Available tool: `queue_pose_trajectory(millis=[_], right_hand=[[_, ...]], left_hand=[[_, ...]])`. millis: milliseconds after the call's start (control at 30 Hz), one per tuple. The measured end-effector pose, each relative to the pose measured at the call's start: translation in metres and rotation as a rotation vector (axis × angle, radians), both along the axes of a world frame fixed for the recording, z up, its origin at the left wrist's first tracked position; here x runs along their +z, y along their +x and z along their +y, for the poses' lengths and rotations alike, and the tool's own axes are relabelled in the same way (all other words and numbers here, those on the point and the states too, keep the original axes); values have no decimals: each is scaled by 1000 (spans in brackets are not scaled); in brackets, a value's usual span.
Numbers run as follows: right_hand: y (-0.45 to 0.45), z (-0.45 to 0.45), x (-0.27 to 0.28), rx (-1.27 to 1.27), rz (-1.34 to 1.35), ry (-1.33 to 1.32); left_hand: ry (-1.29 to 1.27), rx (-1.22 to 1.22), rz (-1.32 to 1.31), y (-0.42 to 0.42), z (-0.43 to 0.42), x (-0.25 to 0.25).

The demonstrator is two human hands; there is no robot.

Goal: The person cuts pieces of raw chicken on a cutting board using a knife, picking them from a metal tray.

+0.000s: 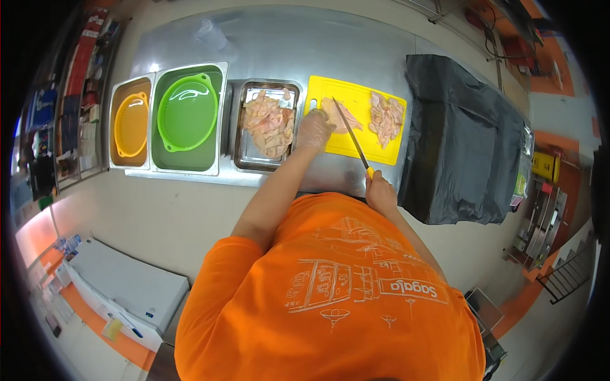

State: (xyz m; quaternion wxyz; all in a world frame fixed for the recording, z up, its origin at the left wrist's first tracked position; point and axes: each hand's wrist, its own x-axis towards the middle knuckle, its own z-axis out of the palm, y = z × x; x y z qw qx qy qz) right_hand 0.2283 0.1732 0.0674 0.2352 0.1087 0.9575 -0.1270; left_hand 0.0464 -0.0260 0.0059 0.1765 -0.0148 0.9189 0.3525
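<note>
A yellow cutting board [356, 145] lies on the steel table, with a piece of raw meat [346, 119] near its middle and a pile of cut meat [386, 119] at its right. My left hand [315, 130], in a clear glove, has its fingers closed on the left end of the middle piece. My right hand [381, 192] is wrapped round the yellow handle of a long knife [351, 134], whose blade lies across that piece, tip pointing away from me. Left of the board, a steel tray [239, 151] holds more raw meat [270, 124].
Two steel basins at the left hold a green basket [188, 113] and an orange basket [131, 125] in liquid. Black plastic sheeting [460, 140] covers something right of the board. A clear container [211, 35] stands at the back of the steel table [305, 38].
</note>
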Motion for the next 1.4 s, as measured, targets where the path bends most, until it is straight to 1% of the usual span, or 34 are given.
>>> queue_pose_trajectory(millis=[33,133,233,367,500,567,633,667,733,767,867,933,1000,1067,1100,1167,1233,1333,1400], right_hand=[[-5,-1,5,11,-19,44],[-18,-5,20,114,59,141],[-20,3,1,135,113,112],[-20,-2,-21,78,57,93],[-55,-18,-52,34,90,73],[-58,-19,-55,30,104,68],[-58,-14,-58,19,103,50],[-45,-8,-62,-12,72,32],[-9,9,-65,-67,17,1],[-7,9,-57,-75,-87,10],[-24,1,-75,-61,79,-49],[-65,-16,-85,-1,221,-44],[-105,-32,-76,-21,213,-48],[-96,-29,-73,-38,140,-52],[-90,-24,-72,-52,107,-51],[-42,-4,-67,-94,34,-75],[5,11,-41,-138,-7,-75],[31,15,-18,-147,-134,-7],[17,11,-28,-125,-38,-82]], left_hand=[[-4,2,11,2,0,-6],[11,-2,9,3,-1,-17],[-3,-11,-1,2,-1,-22],[-17,-45,40,5,-1,-33],[-6,-34,5,5,2,-32],[-21,-51,-8,4,2,-32],[15,-27,39,4,1,-33],[33,-21,67,3,0,-35],[38,-11,-4,-3,-1,-42],[43,-4,-46,-4,-1,-40],[-26,-67,-23,-2,-1,-36],[-36,-80,-18,-6,0,-36],[-20,-70,-28,3,2,-33],[18,-40,-32,5,-2,-24],[-3,-54,24,4,-1,-30],[-38,-70,131,5,2,-47],[-38,-72,95,5,2,-34],[-88,-91,95,4,2,-31],[-81,-123,102,5,3,-27]])
